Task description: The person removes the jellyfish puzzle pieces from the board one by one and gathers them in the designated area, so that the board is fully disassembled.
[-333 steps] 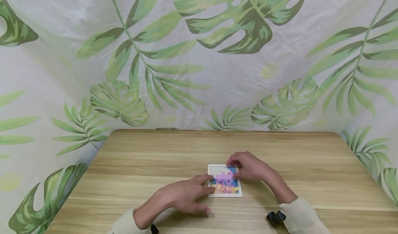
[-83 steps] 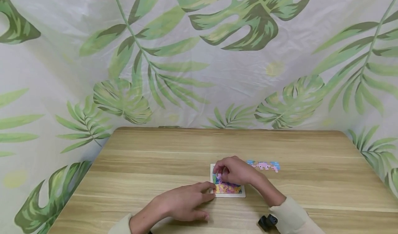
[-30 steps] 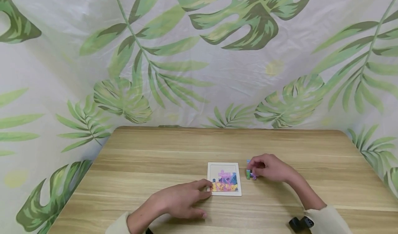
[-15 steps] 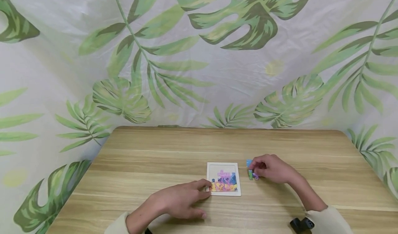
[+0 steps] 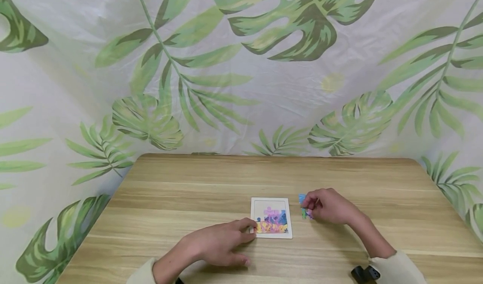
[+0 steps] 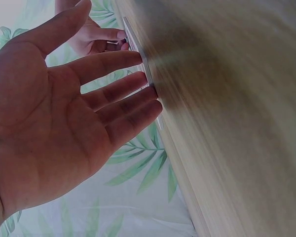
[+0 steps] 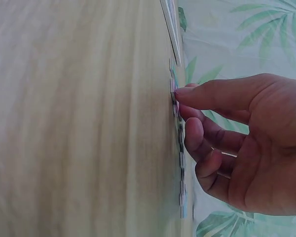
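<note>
A jigsaw puzzle in a white square frame [image 5: 291, 229] lies flat on the wooden table; its lower part shows a pink, blue and yellow picture, while the upper left is bare backing. Straight fingertips of my left hand [image 5: 219, 243] rest on the frame's left edge. To the right of the frame, my right hand [image 5: 330, 207] pinches a green and pink puzzle piece [image 5: 304, 214] at the table surface. Behind it a light blue puzzle piece [image 5: 302, 198] shows past the fingers. In the right wrist view, a row of puzzle pieces [image 7: 182, 190] lies flat beneath the curled fingers.
The wooden table [image 5: 181, 196] stretches around both hands. A leaf-patterned cloth [image 5: 226, 87] hangs behind its far edge. A black wrist device [image 5: 365, 274] sits by the right sleeve.
Puzzle pieces from the frame's upper part now lie on the table to its right. My right hand moved from the frame to these pieces, where it shifts one slightly. The left hand stays nearly still.
</note>
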A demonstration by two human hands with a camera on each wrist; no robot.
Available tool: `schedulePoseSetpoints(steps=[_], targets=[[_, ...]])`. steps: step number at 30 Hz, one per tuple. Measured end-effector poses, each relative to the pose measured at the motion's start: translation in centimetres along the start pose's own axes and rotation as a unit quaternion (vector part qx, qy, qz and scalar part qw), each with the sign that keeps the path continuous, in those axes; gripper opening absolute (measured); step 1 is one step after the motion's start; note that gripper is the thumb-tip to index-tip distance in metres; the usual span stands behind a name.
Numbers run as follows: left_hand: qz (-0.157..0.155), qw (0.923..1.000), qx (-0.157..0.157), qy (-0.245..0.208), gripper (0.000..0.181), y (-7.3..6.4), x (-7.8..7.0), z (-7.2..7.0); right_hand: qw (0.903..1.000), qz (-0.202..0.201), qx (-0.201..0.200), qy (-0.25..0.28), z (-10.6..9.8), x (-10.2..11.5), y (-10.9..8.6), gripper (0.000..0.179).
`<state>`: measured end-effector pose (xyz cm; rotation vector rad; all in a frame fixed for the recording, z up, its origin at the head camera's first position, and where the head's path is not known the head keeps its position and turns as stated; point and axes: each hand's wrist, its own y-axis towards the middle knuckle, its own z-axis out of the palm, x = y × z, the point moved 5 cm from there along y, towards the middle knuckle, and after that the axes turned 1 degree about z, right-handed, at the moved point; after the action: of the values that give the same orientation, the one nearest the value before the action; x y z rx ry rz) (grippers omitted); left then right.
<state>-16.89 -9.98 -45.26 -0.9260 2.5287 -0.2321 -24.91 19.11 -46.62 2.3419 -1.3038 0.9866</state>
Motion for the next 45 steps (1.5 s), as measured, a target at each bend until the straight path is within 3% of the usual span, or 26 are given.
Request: schedulePoseSetpoints(steps=[26, 39, 45], targets=[[0.001, 1.0, -0.003, 0.003, 0.063, 0.0, -0.1, -0.1, 0.9998, 0.012, -0.005, -0.014, -0.1, 0.0, 0.4, 0.018], [0.021, 0.9996, -0.011, 0.018, 0.062, 0.2, -0.1, -0.1, 1.0, -0.001, 0.003, -0.002, 0.9, 2.3, 1.9, 0.02], [0.017, 0.9997, -0.007, 0.013, 0.063, 0.1, -0.2, -0.2, 0.9999, -0.007, 0.01, -0.003, 1.7, 3.3, 2.5, 0.02]])
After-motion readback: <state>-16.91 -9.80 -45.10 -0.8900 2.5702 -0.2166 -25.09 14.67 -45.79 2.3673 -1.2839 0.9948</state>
